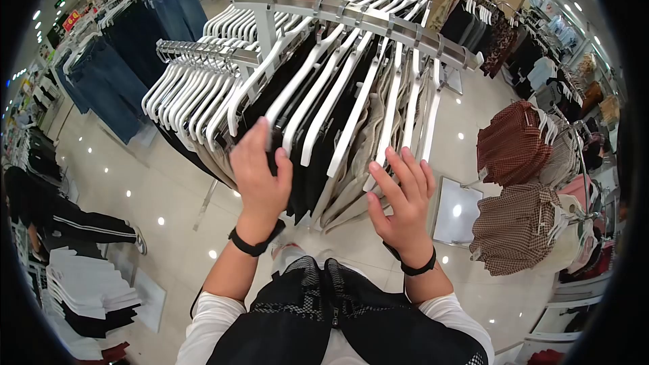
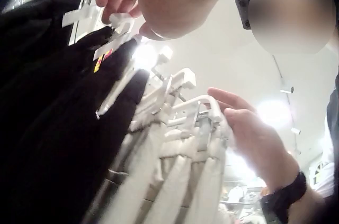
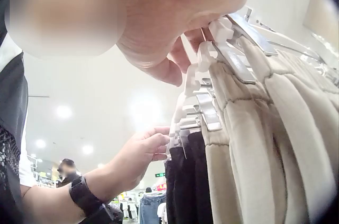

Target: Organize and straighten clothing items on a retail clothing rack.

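Along the near arm of a clothes rack hang white hangers (image 1: 341, 152) carrying black trousers (image 3: 183, 176) and beige trousers (image 3: 238, 139). My left hand (image 1: 260, 172) is at the near ends of the hangers on the black side, fingers extended and thumb spread apart. In the left wrist view its fingertips lie right at a white hanger end (image 2: 123, 20). Over on the beige side, my right hand (image 1: 403, 196) has its fingers extended at the hanger ends, thumb apart. Metal clips (image 3: 209, 110) grip the waistbands. Both wrists wear black bands.
A silver rail (image 1: 365, 17) crosses above the hangers. More white hangers crowd a lower rail at left. Blue jeans (image 1: 111, 71) hang farther left, checked shirts (image 1: 510, 230) at right. White garments (image 1: 91, 280) stand lower left, near a person in black striped trousers (image 1: 94, 224).
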### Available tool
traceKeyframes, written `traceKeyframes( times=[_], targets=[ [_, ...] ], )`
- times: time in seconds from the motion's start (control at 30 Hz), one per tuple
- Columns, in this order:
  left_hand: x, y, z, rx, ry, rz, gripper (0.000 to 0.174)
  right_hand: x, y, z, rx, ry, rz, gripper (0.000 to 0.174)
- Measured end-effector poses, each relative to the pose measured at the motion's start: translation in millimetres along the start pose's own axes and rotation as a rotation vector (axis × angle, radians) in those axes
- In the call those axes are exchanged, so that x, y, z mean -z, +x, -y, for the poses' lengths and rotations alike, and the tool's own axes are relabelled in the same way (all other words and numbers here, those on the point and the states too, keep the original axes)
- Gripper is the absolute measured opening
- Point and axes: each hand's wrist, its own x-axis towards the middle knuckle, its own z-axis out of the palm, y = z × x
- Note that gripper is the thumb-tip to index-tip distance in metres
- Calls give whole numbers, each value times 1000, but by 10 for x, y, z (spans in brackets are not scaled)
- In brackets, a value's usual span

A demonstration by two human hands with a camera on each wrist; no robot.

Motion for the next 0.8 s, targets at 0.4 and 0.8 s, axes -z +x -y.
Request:
traceKeyframes(
  times=[0.4,0.8],
  targets=[
    [87,143,605,18,-82,14,67,-33,118,430,-8,-49,-55,40],
    [63,417,1303,-122,-461,216,69,-633,448,890,-99,-147,-52,47]
  ],
)
